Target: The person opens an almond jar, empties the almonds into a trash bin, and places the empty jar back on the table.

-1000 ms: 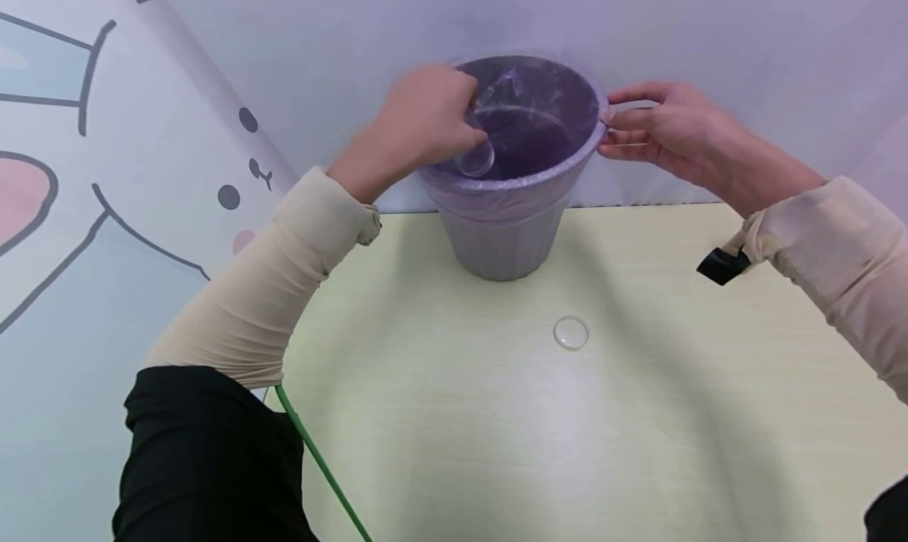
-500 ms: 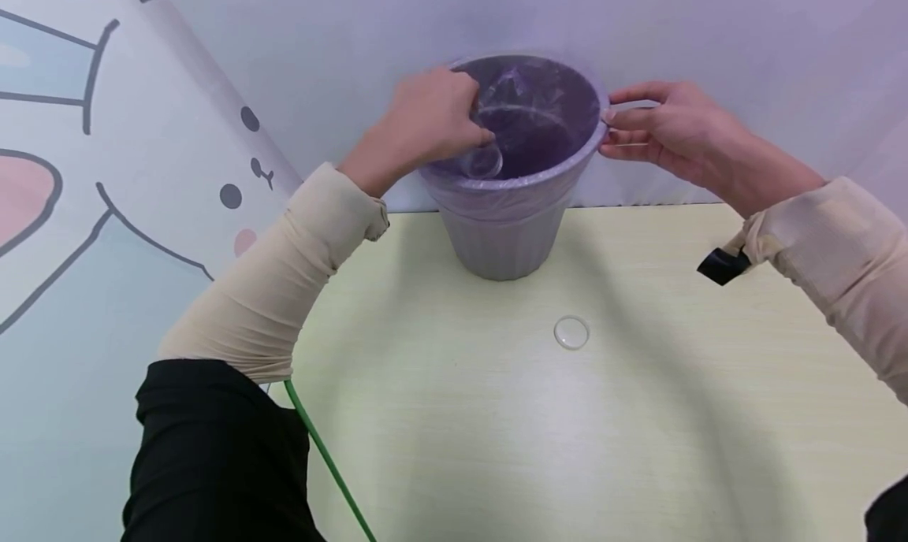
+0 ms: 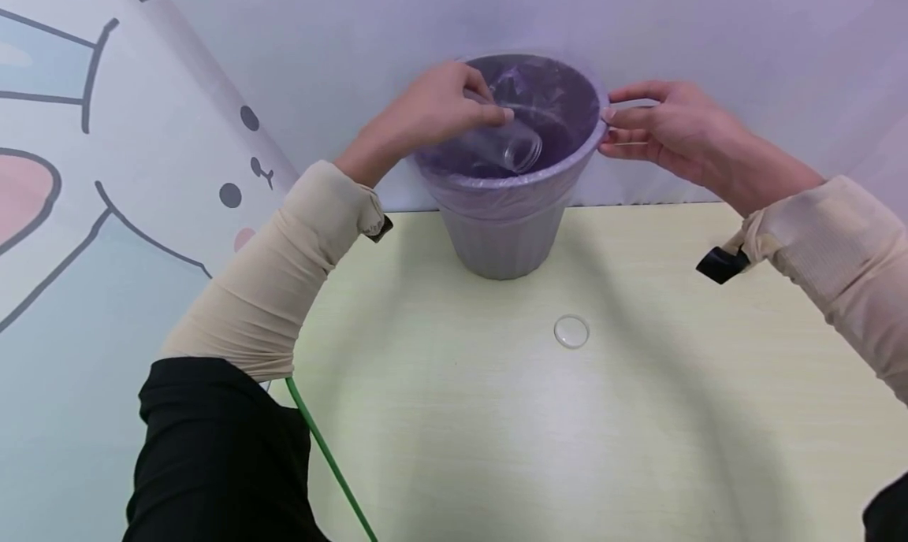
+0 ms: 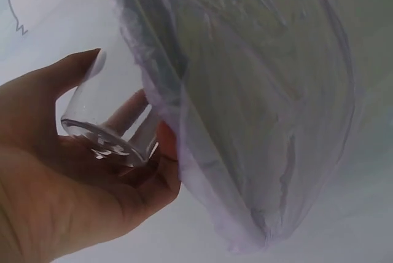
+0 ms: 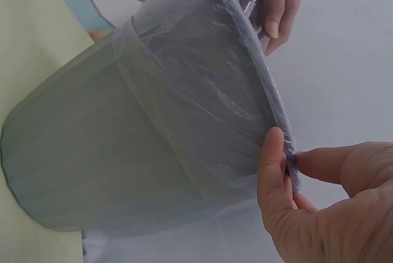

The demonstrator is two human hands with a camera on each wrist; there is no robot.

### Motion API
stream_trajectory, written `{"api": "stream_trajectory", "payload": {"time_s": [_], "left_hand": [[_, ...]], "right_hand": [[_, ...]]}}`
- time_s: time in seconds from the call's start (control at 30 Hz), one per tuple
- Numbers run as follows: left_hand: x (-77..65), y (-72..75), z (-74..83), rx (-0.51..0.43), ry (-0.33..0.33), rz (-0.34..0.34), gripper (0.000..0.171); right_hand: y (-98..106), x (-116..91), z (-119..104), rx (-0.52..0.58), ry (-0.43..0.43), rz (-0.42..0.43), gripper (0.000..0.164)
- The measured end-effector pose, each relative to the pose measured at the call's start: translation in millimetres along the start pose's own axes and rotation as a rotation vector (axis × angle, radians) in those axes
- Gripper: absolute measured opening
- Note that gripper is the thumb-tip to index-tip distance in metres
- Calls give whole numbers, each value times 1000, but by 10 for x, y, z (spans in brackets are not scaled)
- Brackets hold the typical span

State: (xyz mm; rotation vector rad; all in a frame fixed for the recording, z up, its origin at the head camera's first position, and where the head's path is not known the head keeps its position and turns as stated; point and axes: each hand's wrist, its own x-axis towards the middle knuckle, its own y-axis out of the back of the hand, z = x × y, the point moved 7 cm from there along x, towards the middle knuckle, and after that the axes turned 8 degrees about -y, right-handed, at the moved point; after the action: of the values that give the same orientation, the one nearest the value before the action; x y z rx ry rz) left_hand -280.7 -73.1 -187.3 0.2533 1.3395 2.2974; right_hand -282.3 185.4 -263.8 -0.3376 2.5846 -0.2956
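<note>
My left hand (image 3: 447, 109) grips a clear jar (image 3: 521, 150) over the left side of a grey wastebasket (image 3: 500, 239). The jar is tilted, its ringed mouth pointing right, over the basket's opening. In the left wrist view, fingers curl round the jar's wall (image 4: 113, 94), and its base faces the camera. A thin translucent purple liner (image 5: 190, 78) is folded over the basket's rim. My right hand (image 3: 674, 136) pinches the right rim, thumb and fingers on either side of it in the right wrist view. The basket stands upright.
A small clear round disc, like a lid (image 3: 571, 332), lies on the pale table (image 3: 482, 416) in front of the basket. A white wall is behind, and a cartoon-printed panel (image 3: 142, 172) stands at left. A green cord (image 3: 329, 457) runs beneath my left arm.
My left hand has turned and moved slightly right with the jar, so more of the jar shows over the basket's opening. My right hand stays on the rim.
</note>
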Motion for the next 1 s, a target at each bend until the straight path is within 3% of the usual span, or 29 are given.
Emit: {"api": "stream_trajectory", "payload": {"time_s": [0.23, 0.37, 0.53, 0.7, 0.9, 1.0], "left_hand": [[-12, 9, 52, -188, -5, 8, 41], [10, 20, 44, -117, 2, 16, 43], [40, 28, 54, 235, -19, 33, 54], [21, -28, 155, 598, -121, 83, 53], [-17, -88, 272, 897, -237, 164, 46], [-48, -119, 288, 1011, -309, 230, 31]], "right_hand": [[4, 8, -7, -4, 1, 7, 53], [5, 17, -14, -5, 5, 11, 54], [10, 27, -18, -5, 4, 10, 53], [34, 27, -26, -12, 5, 9, 52], [60, 34, -22, 16, 11, 11, 43], [64, 40, -17, 26, 13, 12, 41]]}}
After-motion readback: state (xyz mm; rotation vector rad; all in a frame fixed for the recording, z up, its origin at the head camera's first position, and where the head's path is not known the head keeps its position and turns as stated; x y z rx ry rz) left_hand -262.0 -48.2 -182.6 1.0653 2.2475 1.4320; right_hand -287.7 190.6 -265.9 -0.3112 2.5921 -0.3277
